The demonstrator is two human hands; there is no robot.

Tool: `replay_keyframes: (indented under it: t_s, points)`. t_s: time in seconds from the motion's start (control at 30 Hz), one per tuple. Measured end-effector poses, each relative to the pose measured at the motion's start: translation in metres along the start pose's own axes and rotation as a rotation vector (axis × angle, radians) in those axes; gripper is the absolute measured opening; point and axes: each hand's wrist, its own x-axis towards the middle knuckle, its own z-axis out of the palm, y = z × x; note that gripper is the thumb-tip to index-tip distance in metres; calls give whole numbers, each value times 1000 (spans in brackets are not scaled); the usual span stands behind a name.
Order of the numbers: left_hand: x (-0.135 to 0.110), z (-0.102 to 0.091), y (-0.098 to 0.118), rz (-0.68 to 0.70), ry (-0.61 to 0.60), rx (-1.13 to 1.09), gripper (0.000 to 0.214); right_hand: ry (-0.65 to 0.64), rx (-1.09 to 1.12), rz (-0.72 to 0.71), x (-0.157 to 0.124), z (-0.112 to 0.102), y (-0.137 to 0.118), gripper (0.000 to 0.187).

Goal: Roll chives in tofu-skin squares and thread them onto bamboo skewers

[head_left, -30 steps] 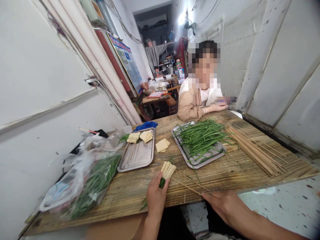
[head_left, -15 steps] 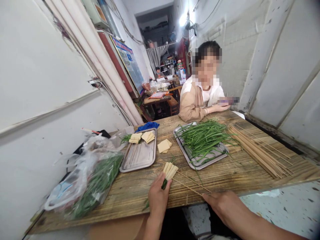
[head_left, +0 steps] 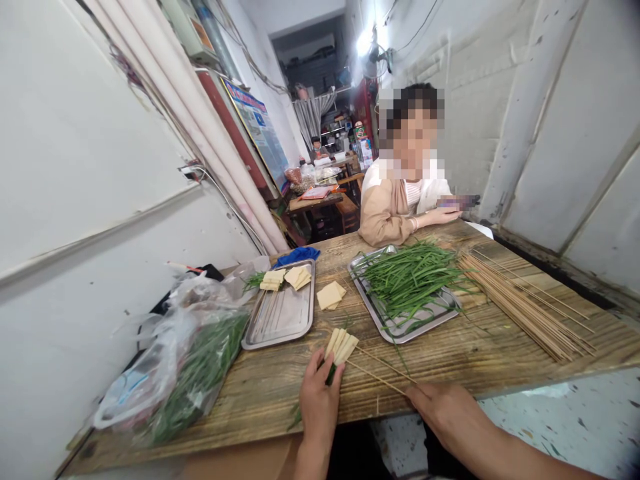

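Observation:
My left hand (head_left: pixel 320 393) is closed around the end of a tofu sheet roll (head_left: pixel 342 345) with green chives tucked in it, low over the near edge of the table. Two thin bamboo skewers (head_left: pixel 377 377) run from the roll toward my right hand (head_left: pixel 443 408), whose fingers pinch their far ends. Just beyond the roll, flat tofu sheets (head_left: pixel 330 295) lie on the wood. Finished-looking rolls with chives (head_left: pixel 273 280) and more folded sheets (head_left: pixel 298 277) rest in the left metal tray (head_left: pixel 305 327).
A right metal tray (head_left: pixel 425 328) holds a heap of chives (head_left: pixel 415 277). Beside it lies a bundle of bamboo skewers (head_left: pixel 525 310). Plastic bags of greens (head_left: pixel 200 373) cover the table's left side, near a blue cloth (head_left: pixel 297 256). Across the table a person (head_left: pixel 395 200) holds a phone.
The fingers of my left hand have shifted slightly on the roll and spread a little. My right hand keeps its pinch on the skewers. The whole view has moved slightly.

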Motion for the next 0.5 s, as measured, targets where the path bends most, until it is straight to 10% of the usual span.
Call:
replay_keyframes:
  t_s: [0.5]
  points:
    - [-3,-1,0,60,65,145,28,221,-24,-77,2,30,6,28]
